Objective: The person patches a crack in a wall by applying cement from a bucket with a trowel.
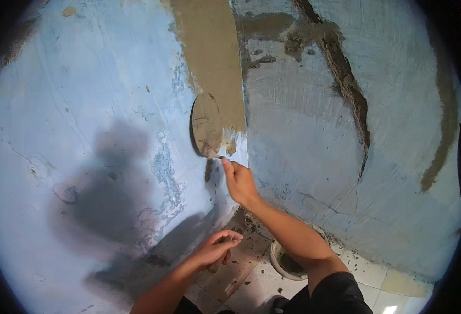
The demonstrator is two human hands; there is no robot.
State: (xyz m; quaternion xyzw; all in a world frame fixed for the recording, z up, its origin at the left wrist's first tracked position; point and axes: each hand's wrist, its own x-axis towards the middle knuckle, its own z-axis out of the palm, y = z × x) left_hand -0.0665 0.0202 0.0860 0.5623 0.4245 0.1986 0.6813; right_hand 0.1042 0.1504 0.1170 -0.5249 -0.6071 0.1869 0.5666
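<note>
My right hand (239,180) is closed round the handle of a trowel with an oval blade (207,123). The blade is smeared with brown mortar and lies against or just off the left wall, beside the lower end of a brown mortar strip (212,47) that runs down the inside corner. My left hand (219,248) hangs lower, near the foot of the corner, apart from the trowel. Its upper fingers are loosely bent with a gap between them, and nothing is plainly held. Shadow darkens its lower fingers.
Light blue paint covers the left wall (84,68). A deep, jagged crack (348,83) splits the right wall, with another mortar strip (444,120) farther right. A round bucket (276,261) stands on the tiled floor (369,267) beneath my right arm, among scattered mortar crumbs.
</note>
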